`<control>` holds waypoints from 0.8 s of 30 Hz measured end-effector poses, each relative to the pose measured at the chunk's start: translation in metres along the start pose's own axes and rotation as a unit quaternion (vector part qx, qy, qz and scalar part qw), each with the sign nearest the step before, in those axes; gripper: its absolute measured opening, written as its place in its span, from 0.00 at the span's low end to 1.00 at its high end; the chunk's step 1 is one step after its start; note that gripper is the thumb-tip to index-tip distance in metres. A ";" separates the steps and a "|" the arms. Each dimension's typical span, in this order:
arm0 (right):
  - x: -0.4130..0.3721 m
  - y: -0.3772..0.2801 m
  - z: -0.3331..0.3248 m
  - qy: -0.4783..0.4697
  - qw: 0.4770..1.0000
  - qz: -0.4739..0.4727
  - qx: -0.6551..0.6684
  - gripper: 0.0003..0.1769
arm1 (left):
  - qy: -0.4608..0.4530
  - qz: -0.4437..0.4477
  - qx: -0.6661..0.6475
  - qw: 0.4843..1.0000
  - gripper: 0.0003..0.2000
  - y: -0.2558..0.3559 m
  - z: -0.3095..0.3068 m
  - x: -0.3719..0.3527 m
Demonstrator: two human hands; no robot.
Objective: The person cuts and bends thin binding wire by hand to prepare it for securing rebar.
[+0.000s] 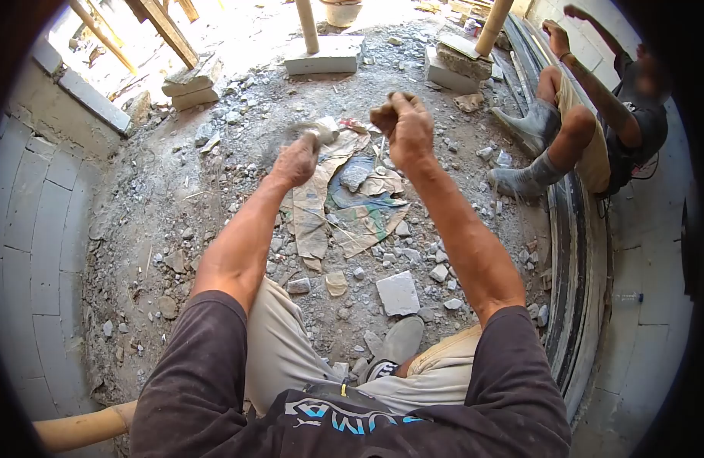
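Observation:
My left hand (297,159) is raised over the rubble floor with its fingers closed. A smeared dark grey patch (279,143), perhaps thin wire, blurs beside its fingers; I cannot make out its kind. Level with it and to the right, my right hand (410,133) is also closed, palm side partly hidden. What it holds, if anything, does not show clearly. Below and between the hands lies a torn, flattened paper sack (310,214) with a blue sheet (340,191) and a grey stone (356,178) on it.
Stone chips cover the ground, with a pale block piece (398,293) near my foot. Poles stand on blocks (325,57) ahead. Long metal strips (566,252) run along the right wall, where a person in grey boots (531,126) sits. A block wall (43,229) rises left.

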State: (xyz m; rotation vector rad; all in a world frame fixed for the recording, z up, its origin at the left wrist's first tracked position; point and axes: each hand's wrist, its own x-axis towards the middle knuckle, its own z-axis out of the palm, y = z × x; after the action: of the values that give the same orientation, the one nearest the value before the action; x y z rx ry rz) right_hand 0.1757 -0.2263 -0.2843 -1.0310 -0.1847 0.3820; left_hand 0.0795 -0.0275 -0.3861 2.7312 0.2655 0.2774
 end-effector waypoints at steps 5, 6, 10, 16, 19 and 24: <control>-0.004 -0.103 0.000 -0.063 0.989 -0.132 -0.032 0.07 | -0.130 0.016 0.028 0.991 0.09 0.023 0.053 -0.008; -0.012 -0.128 0.007 -0.041 0.986 -0.158 -0.042 0.08 | -0.157 0.025 0.041 0.986 0.09 0.022 0.065 -0.013; -0.057 -0.199 0.023 -0.009 0.940 -0.304 -0.158 0.11 | -0.237 0.071 0.094 0.964 0.19 0.030 0.082 -0.035; -0.030 -0.153 0.024 -0.091 0.847 -0.378 -0.363 0.10 | -0.438 -0.030 -0.334 0.834 0.42 0.100 -0.049 0.015; 0.002 -0.063 0.030 -0.235 0.845 -0.334 -0.345 0.10 | -0.291 0.025 -0.764 0.575 0.33 0.101 -0.109 0.011; -0.030 0.000 0.066 -0.395 0.773 -0.191 -0.459 0.11 | 0.143 -0.264 -0.869 0.394 0.14 0.021 -0.142 0.011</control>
State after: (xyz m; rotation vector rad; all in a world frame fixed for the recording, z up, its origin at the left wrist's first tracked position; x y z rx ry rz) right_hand 0.1263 -0.1855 -0.2501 -1.6939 -1.4443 0.3272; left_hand 0.0612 0.0061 -0.2473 0.3659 0.4812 0.4293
